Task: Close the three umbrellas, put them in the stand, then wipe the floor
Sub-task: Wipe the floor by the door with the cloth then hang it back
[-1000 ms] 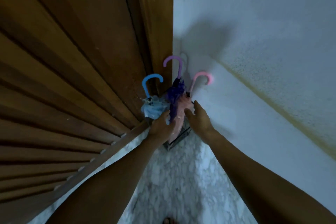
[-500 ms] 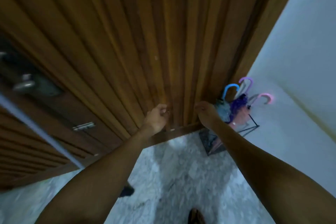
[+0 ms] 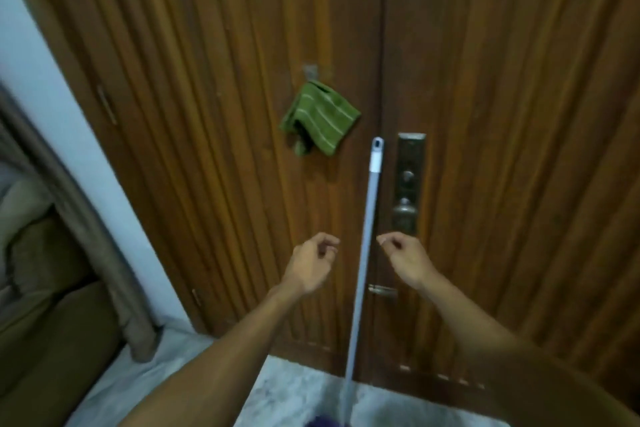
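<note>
The long grey metal mop pole (image 3: pixel 363 253) leans on the brown wooden door (image 3: pixel 207 114) toward 12 o'clock, between the loosely curled, empty left hand (image 3: pixel 310 265) and right hand (image 3: pixel 407 262); it seems light and stiff, best gripped mid-shaft

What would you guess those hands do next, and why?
Probably grip the mop handle. It stands leaning against the wooden door, and the left hand and right hand flank it, loosely curled and holding nothing.

Dim indoor light, soft blur, edges bowed
</note>
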